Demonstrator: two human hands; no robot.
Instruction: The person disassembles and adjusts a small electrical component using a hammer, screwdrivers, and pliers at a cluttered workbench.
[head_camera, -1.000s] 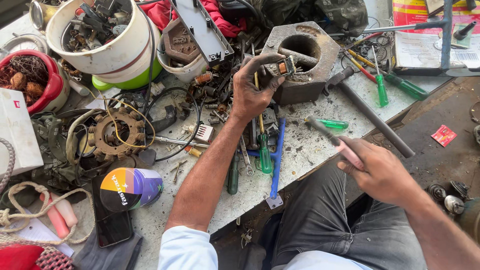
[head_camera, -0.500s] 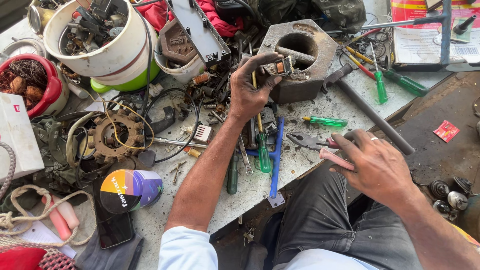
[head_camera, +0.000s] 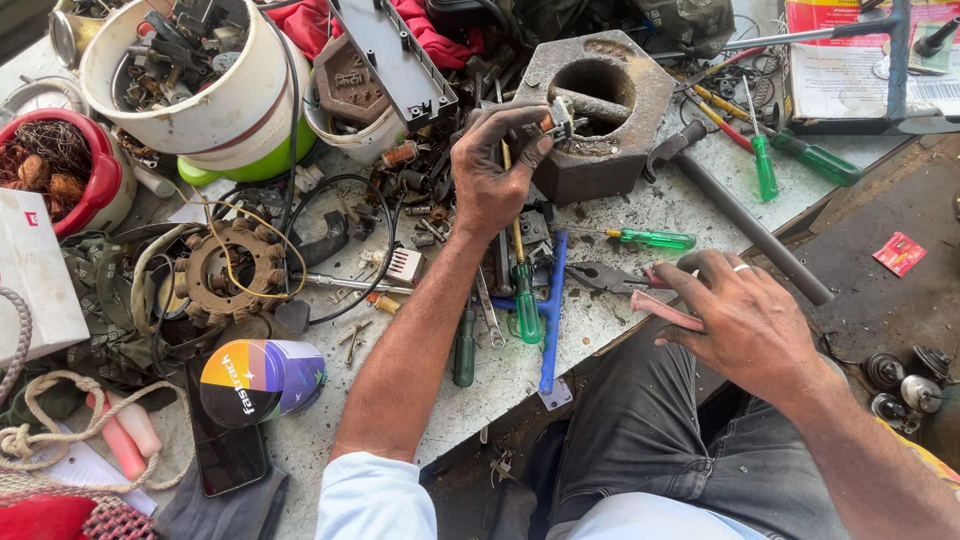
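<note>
Fingers (head_camera: 520, 120) of the left hand (head_camera: 490, 175) pinch a small metal part (head_camera: 560, 118).

The left hand (head_camera: 490, 180) pinches a small metal part (head_camera: 558, 118) in its fingers (head_camera: 520, 115), right at the edge of the big metal block (head_camera: 600, 110) with a round hole. Below the block, the right hand (head_camera: 750, 320) rests on pink-handled pliers (head_camera: 635, 285) at the counter (head_camera: 620, 210) edge. A green screwdriver (head_camera: 650, 238) lies between the block and the pliers. Left of the block stands a white bucket (head_camera: 190, 85) full of parts. Far below the bucket lies a round colourful tin (head_camera: 262, 378).
</note>
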